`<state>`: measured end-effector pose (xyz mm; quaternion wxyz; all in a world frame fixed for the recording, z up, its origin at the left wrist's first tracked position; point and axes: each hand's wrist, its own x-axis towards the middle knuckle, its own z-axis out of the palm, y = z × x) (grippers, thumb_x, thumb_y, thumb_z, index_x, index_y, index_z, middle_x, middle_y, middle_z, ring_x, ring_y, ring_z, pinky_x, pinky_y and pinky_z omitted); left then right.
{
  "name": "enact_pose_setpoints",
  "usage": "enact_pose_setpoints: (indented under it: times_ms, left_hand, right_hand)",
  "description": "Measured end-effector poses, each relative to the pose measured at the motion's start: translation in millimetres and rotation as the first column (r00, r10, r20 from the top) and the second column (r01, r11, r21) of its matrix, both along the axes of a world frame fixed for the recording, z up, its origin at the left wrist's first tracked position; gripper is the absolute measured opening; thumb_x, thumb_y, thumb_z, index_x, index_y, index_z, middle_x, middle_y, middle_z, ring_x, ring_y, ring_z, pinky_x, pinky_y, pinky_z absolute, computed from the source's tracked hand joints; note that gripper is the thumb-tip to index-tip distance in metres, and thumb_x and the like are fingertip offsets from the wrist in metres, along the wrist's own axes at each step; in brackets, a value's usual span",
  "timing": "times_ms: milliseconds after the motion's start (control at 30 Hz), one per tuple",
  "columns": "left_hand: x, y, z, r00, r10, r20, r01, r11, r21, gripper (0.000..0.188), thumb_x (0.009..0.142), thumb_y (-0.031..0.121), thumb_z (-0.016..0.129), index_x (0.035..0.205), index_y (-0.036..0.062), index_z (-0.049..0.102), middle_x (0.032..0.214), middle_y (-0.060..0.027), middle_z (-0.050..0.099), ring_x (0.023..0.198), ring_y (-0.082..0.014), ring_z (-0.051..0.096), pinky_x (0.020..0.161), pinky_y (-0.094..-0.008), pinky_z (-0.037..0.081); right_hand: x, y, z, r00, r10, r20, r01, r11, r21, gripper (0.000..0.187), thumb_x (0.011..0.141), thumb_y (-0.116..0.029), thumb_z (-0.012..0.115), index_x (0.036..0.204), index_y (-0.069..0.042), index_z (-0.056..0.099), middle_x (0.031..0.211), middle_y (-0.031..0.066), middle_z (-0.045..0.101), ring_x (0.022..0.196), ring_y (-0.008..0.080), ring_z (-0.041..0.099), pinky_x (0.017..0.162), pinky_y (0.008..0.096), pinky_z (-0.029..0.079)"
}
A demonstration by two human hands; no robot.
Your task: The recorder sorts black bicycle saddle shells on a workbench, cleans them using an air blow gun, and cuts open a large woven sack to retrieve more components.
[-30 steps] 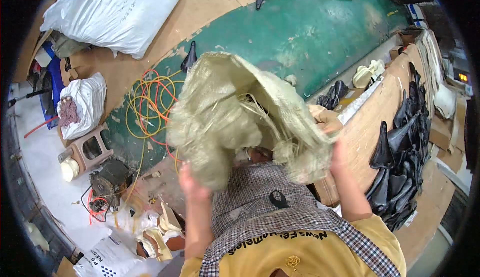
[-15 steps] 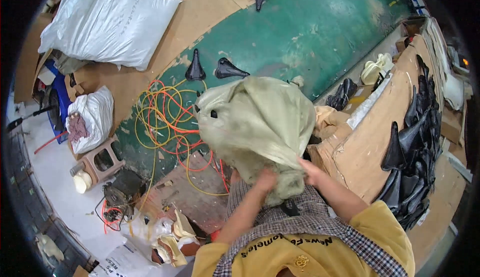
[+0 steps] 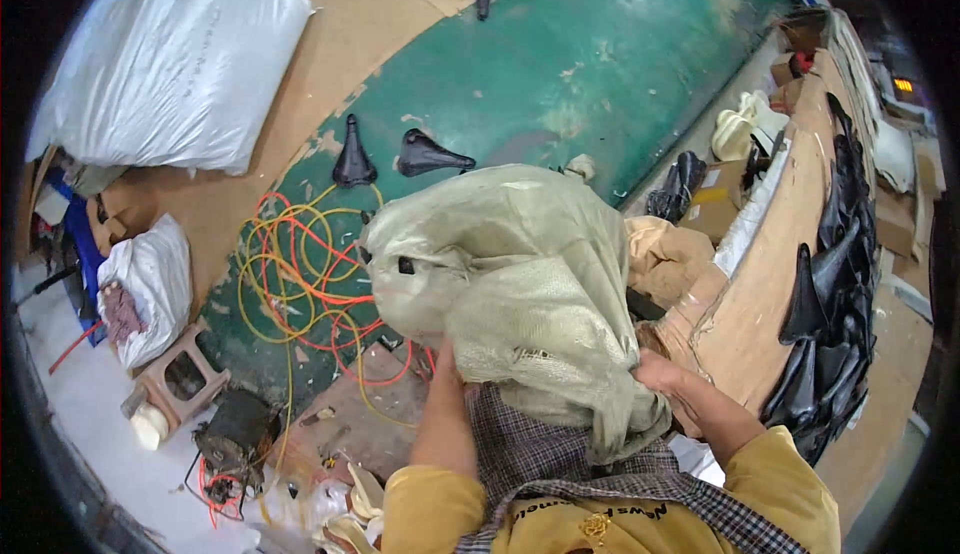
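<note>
A pale green woven sack (image 3: 540, 274), full and bulging, leans in front of my lap. Dark pieces poke through small holes on its left side, one of them a black tip (image 3: 406, 266). My right hand (image 3: 655, 372) is closed on the gathered cloth at the sack's lower right edge, where a loose fold hangs down. At the lower left edge, my left hand (image 3: 447, 356) touches the sack, its fingers hidden by the cloth. Two black bicycle saddles (image 3: 353, 159) lie on the green floor just beyond the sack.
Tangled orange and yellow hoses (image 3: 310, 264) lie left of the sack. On the right, many black saddles are piled along a cardboard sheet (image 3: 745, 314). A large white bag (image 3: 180, 64) stands far left, above a plastic stool (image 3: 180, 379) and a dark motor (image 3: 235, 429).
My hands have moved apart: the left to the left side, the right slightly right and lower. The sack's near edge has spread and hangs lower. The view has shifted.
</note>
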<state>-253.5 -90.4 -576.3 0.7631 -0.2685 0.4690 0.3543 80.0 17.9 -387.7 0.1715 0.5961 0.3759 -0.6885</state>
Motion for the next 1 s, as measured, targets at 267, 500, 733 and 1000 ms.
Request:
enact_pose_setpoints:
  times_ms: [267,500,733,1000]
  left_hand:
    - [0.3,76.1,18.4,0.971,-0.175,-0.160,0.212,0.943,0.255,0.044,0.085,0.037,0.050,0.110,0.0014,0.054,0.102,-0.0116,0.059,0.089,-0.0240,0.059,0.071,-0.0391,0.051]
    - [-19.2,159.7,134.6,0.870,-0.259,-0.419,0.456,0.746,0.486,0.043,0.085,0.037,0.049,0.110,0.0016,0.054,0.100,-0.0111,0.059,0.088,-0.0231,0.059,0.071,-0.0377,0.051]
    - [-14.7,238.2,313.9,0.710,-0.147,-0.689,0.684,0.374,0.626,0.042,0.086,0.036,0.048,0.109,0.0018,0.055,0.099,-0.0106,0.060,0.088,-0.0222,0.059,0.071,-0.0363,0.050]
    - [39.2,244.7,592.9,0.535,0.247,-0.808,0.845,-0.180,0.504,0.041,0.087,0.036,0.047,0.108,0.0021,0.055,0.098,-0.0100,0.060,0.087,-0.0211,0.060,0.071,-0.0347,0.050]
  right_hand:
    - [-79.8,35.1,27.3,0.946,-0.058,-0.320,0.181,0.912,0.369,0.046,0.070,0.005,0.043,0.115,0.004,0.050,0.108,0.0111,0.058,0.103,0.0184,0.050,0.089,0.0297,0.039]
    - [-166.0,65.6,126.8,0.770,-0.183,-0.611,0.527,0.722,0.448,0.039,0.070,0.000,0.044,0.108,0.004,0.053,0.100,0.0140,0.061,0.096,0.0218,0.054,0.084,0.0316,0.042]
    - [-157.6,84.1,283.8,0.466,0.063,-0.883,0.750,0.501,0.432,0.026,0.070,0.007,0.043,0.091,0.002,0.057,0.084,0.0003,0.059,0.079,0.0074,0.052,0.067,0.0226,0.043]
    - [-97.9,15.2,472.4,0.257,0.391,-0.884,0.957,0.023,0.289,0.027,0.068,0.005,0.046,0.090,0.005,0.061,0.085,0.0032,0.063,0.078,0.0116,0.057,0.070,0.0262,0.045]
